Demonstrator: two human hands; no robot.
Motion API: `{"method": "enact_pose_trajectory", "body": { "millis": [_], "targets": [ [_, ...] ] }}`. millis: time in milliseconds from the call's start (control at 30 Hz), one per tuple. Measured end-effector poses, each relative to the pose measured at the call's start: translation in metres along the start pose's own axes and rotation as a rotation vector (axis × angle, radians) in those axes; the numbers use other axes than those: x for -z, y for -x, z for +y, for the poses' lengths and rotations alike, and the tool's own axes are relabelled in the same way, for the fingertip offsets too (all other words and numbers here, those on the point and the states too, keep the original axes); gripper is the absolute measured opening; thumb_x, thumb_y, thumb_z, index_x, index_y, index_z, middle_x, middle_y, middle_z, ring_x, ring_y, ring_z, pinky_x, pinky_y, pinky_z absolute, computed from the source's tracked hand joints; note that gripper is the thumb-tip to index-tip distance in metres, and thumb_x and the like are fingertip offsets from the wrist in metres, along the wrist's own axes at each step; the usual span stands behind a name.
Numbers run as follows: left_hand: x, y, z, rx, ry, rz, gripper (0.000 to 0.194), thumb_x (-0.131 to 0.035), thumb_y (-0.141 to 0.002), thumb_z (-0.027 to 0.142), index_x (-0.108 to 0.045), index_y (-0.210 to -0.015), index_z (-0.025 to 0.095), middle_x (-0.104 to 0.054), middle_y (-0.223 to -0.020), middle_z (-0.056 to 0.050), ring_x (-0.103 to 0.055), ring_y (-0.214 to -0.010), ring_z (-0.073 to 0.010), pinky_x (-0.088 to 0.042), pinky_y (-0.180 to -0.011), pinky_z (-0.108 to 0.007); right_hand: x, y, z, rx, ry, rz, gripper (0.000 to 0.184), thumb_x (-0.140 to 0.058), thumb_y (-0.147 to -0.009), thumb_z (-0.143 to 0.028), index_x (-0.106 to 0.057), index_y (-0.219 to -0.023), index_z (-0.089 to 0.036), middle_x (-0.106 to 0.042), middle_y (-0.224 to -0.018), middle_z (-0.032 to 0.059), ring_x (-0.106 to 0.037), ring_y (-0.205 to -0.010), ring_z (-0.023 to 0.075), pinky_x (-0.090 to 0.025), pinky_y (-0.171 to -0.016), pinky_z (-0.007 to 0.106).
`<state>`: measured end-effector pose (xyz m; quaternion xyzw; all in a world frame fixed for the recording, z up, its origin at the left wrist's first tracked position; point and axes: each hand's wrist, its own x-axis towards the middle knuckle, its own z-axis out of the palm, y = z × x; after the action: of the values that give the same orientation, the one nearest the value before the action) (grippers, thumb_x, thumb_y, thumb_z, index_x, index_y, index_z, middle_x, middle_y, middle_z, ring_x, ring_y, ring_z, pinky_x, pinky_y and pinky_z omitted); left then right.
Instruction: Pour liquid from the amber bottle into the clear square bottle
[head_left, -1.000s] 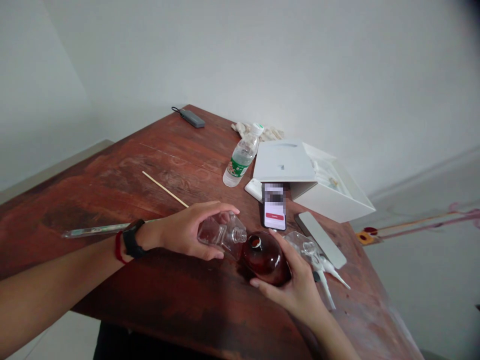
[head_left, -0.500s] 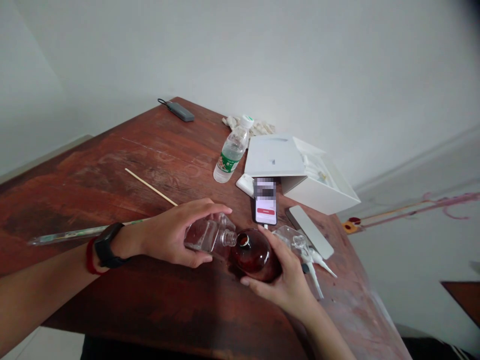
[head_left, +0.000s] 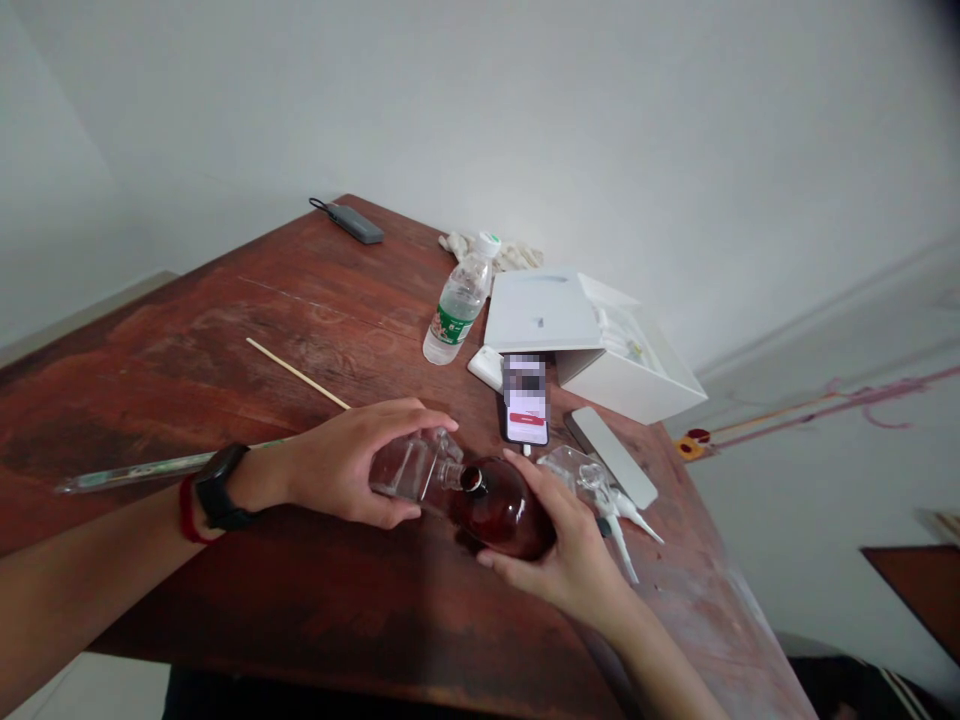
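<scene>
Head view: clear bottle [head_left: 409, 468] tilted, its neck at the mouth of the brown bottle [head_left: 511, 510], both above the table [head_left: 300, 620]; left hand [head_left: 352, 460] curled partway round the clear one; right hand [head_left: 566, 545] spread round the brown one; phone [head_left: 526, 400] beyond.

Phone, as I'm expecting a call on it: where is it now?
In the head view, the phone lies just right of centre on the table, between the white box and the right hand.

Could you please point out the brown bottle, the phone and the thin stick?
Brown bottle [head_left: 508, 512], head view: its rounded body.
Phone [head_left: 528, 408], head view: its lit screen.
Thin stick [head_left: 298, 374], head view: its visible middle.
</scene>
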<state>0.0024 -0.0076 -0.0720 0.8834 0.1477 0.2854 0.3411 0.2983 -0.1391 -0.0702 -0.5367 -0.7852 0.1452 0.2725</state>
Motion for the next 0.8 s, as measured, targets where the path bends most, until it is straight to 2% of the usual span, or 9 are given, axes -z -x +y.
{"method": "enact_pose_trajectory", "body": {
  "millis": [233, 400, 800],
  "targets": [
    [-0.003, 0.001, -0.003, -0.023, -0.011, -0.003, 0.082, -0.090, -0.077, 0.034, -0.050, -0.148, 0.024, -0.066, -0.132, -0.009, -0.068, -0.116, -0.0280, -0.055, -0.102, -0.038, 0.007, 0.006, -0.003, -0.050, 0.033, -0.060, 0.096, -0.089, -0.079, -0.042, -0.041, -0.161, -0.032, -0.063, -0.153, 0.0140, -0.065, -0.136, 0.0374, -0.057, -0.110, 0.055],
    [-0.006, 0.002, -0.003, -0.028, -0.033, -0.025, 0.082, -0.090, -0.077, 0.033, -0.050, -0.148, 0.026, -0.066, -0.134, -0.009, -0.067, -0.120, -0.0288, -0.054, -0.105, -0.040, 0.015, 0.008, -0.006, -0.036, 0.060, -0.105, 0.095, -0.089, -0.079, -0.041, -0.041, -0.161, -0.030, -0.065, -0.150, 0.0157, -0.067, -0.134, 0.0374, -0.060, -0.105, 0.053],
    [-0.008, 0.001, 0.000, -0.013, -0.052, -0.066, 0.079, -0.088, -0.080, 0.036, -0.048, -0.147, 0.026, -0.067, -0.134, -0.007, -0.069, -0.117, -0.0277, -0.054, -0.103, -0.036, 0.023, 0.010, -0.008, -0.065, 0.093, -0.149, 0.094, -0.088, -0.078, -0.042, -0.045, -0.160, -0.029, -0.067, -0.149, 0.0140, -0.066, -0.135, 0.0370, -0.058, -0.108, 0.054]
  ]
}}
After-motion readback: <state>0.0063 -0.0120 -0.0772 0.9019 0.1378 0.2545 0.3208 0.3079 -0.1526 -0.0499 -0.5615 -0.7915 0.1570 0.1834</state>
